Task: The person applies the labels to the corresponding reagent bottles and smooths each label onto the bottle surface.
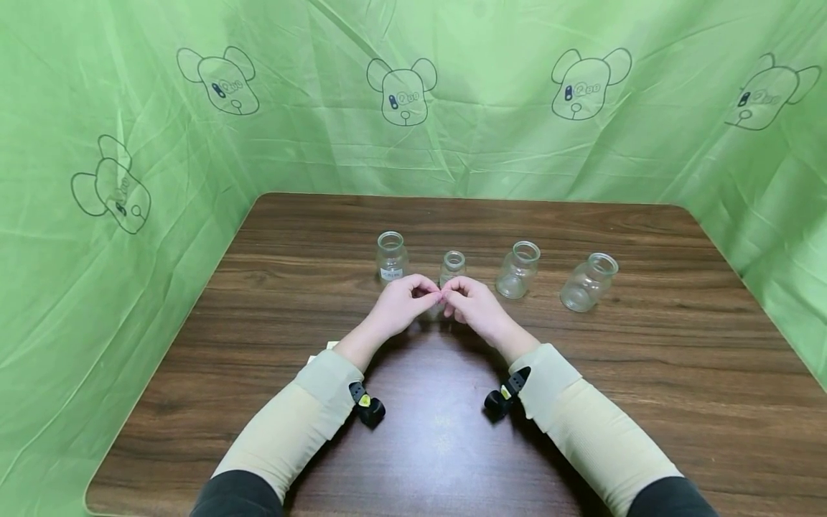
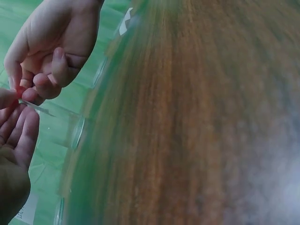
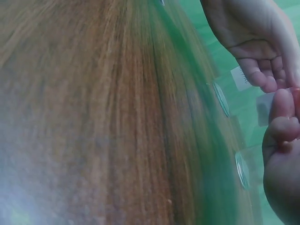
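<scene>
My left hand (image 1: 405,307) and right hand (image 1: 474,307) meet fingertip to fingertip over the table. Between them they pinch a small pale label (image 3: 265,108), thin and seen nearly edge-on in the left wrist view. Both thumbs press against the forefingers at its edge, and the fingers hide part of it. Just behind the hands stands a small clear glass jar (image 1: 454,263), partly covered by them. To its left is a larger glass jar (image 1: 391,255) bearing a white printed label (image 1: 391,274).
Two more open glass jars stand to the right, a middle jar (image 1: 515,273) and a far-right jar (image 1: 586,285). Pale paper pieces (image 1: 332,345) lie partly under the left forearm. A green curtain (image 1: 323,158) surrounds the brown wooden table (image 1: 258,323).
</scene>
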Demonstrator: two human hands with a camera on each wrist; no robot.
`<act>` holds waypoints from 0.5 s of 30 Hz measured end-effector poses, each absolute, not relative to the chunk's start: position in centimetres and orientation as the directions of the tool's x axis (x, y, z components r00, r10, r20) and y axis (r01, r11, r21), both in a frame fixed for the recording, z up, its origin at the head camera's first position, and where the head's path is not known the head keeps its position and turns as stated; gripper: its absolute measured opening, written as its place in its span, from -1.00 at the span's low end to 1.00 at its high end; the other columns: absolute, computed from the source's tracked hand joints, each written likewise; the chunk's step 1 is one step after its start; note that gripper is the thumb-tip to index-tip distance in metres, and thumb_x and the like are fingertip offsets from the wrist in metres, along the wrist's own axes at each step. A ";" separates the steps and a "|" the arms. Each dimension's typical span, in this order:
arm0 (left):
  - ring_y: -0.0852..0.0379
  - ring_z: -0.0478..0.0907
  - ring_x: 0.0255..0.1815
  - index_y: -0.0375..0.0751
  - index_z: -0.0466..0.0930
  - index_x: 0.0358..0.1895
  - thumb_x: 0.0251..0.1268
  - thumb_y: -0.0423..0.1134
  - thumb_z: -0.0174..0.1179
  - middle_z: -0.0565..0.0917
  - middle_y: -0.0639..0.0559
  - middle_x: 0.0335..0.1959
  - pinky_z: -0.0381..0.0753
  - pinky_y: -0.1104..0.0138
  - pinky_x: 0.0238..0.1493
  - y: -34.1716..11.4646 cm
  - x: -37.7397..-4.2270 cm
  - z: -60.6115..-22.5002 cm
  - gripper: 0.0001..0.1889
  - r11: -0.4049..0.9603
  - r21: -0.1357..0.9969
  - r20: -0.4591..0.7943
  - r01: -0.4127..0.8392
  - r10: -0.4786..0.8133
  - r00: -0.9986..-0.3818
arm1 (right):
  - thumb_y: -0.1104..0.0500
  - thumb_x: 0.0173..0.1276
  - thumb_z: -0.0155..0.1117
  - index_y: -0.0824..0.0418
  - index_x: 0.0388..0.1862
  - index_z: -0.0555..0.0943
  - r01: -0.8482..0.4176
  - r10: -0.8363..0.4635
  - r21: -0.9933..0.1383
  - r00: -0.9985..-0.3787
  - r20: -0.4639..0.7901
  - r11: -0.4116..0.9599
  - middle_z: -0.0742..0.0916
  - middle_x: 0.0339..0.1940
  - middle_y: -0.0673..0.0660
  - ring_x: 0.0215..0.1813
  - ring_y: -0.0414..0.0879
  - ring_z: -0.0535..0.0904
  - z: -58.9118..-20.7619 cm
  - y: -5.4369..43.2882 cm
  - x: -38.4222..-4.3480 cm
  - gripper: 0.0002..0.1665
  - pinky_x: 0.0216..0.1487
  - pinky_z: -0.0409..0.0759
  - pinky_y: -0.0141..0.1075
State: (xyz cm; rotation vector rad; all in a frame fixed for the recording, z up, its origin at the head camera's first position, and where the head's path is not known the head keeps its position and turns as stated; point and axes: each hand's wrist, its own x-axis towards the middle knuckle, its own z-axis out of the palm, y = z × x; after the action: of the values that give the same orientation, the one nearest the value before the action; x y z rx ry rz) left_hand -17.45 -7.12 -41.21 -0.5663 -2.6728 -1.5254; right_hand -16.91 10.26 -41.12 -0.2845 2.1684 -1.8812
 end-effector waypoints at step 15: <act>0.20 0.51 -0.36 -0.21 0.64 -0.26 0.22 -0.27 0.24 0.65 0.06 -0.39 0.50 0.37 -0.31 -6.7 -17.1 -41.5 -0.90 0.344 0.899 0.167 0.270 0.300 -0.939 | 0.35 0.32 0.07 0.41 -0.28 0.45 0.031 -0.311 -0.999 -0.950 -0.019 -0.031 0.62 -0.45 0.08 -0.46 -0.18 0.57 -41.4 10.6 -16.7 -0.91 -0.49 0.48 -0.41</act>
State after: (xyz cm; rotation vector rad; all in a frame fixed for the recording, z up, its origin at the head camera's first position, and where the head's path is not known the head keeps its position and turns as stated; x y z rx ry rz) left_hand -17.08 -6.72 -41.54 -0.5509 -2.5983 -1.7298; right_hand -16.71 10.64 -41.41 -0.2993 2.0025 -2.0767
